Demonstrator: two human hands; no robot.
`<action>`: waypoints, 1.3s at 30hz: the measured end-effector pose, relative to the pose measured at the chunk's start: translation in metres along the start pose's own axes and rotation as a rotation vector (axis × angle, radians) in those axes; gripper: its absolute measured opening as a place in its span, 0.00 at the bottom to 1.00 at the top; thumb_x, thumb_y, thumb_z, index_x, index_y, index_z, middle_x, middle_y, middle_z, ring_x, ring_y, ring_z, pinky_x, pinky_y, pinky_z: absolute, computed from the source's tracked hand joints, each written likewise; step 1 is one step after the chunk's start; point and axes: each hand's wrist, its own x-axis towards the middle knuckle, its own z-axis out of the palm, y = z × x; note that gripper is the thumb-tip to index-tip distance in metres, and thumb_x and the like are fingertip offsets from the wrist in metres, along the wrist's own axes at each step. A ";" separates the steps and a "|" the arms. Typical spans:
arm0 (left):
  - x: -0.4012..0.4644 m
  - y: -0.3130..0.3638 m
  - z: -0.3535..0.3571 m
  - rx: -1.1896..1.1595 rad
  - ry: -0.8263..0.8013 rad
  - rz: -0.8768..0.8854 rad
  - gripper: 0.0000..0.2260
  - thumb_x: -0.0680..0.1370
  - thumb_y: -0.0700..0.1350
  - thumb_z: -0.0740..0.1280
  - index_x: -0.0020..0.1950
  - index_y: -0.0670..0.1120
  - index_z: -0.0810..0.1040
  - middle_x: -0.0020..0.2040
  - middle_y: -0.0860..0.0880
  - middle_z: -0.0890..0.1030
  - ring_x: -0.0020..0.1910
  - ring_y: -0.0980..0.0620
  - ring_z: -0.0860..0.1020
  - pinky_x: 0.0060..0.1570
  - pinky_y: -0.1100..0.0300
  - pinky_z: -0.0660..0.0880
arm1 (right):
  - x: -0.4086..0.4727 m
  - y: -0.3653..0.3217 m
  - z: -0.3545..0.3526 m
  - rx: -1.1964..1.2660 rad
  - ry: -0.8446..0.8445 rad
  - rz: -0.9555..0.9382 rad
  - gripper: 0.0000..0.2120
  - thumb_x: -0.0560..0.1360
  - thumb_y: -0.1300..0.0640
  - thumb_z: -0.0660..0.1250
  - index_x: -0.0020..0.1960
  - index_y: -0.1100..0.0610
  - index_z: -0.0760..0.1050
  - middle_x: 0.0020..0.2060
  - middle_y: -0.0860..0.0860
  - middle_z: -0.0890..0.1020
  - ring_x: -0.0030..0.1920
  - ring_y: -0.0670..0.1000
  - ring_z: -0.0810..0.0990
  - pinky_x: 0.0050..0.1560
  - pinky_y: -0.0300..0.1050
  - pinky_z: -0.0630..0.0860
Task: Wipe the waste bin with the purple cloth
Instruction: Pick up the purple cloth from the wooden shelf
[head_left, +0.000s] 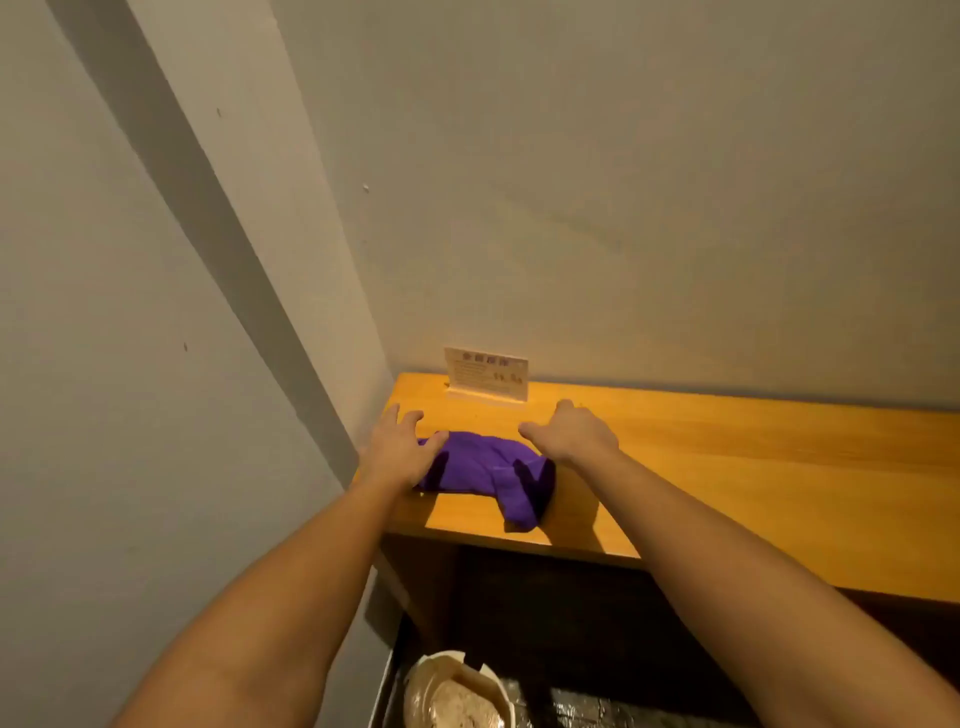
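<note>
A crumpled purple cloth (480, 470) lies on the left end of a wooden shelf (727, 467), one corner hanging near the front edge. My left hand (400, 447) rests flat with fingers spread, its thumb side touching the cloth's left end. My right hand (574, 431) hovers just behind the cloth's right end, fingers apart and holding nothing. Low at the bottom of the view stands the pale waste bin (457, 691), seen from above, with a light liner inside.
A small printed card (487, 375) stands against the back wall on the shelf. Grey walls meet in a corner at the left. Under the shelf is a dark recess, with a dark shiny floor (597, 706) beside the bin.
</note>
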 end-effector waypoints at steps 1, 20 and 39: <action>0.004 -0.006 0.007 -0.093 -0.020 -0.017 0.30 0.80 0.64 0.63 0.78 0.50 0.68 0.83 0.44 0.61 0.79 0.41 0.63 0.74 0.42 0.65 | 0.001 0.000 0.010 -0.038 -0.047 0.045 0.35 0.77 0.32 0.62 0.73 0.56 0.70 0.65 0.56 0.79 0.62 0.59 0.79 0.48 0.51 0.76; -0.088 0.005 0.048 -1.193 -0.263 -0.340 0.09 0.74 0.34 0.69 0.41 0.47 0.73 0.40 0.47 0.76 0.42 0.50 0.76 0.39 0.54 0.73 | -0.034 0.043 0.041 1.392 -0.117 0.143 0.09 0.75 0.67 0.69 0.50 0.54 0.79 0.39 0.55 0.85 0.42 0.55 0.84 0.40 0.45 0.80; -0.299 0.151 0.081 -1.077 -0.228 0.031 0.26 0.71 0.52 0.75 0.68 0.48 0.78 0.62 0.51 0.84 0.63 0.51 0.81 0.59 0.58 0.78 | -0.199 0.168 -0.064 1.275 -0.280 -0.256 0.20 0.64 0.61 0.73 0.55 0.50 0.84 0.50 0.49 0.87 0.54 0.53 0.84 0.47 0.44 0.82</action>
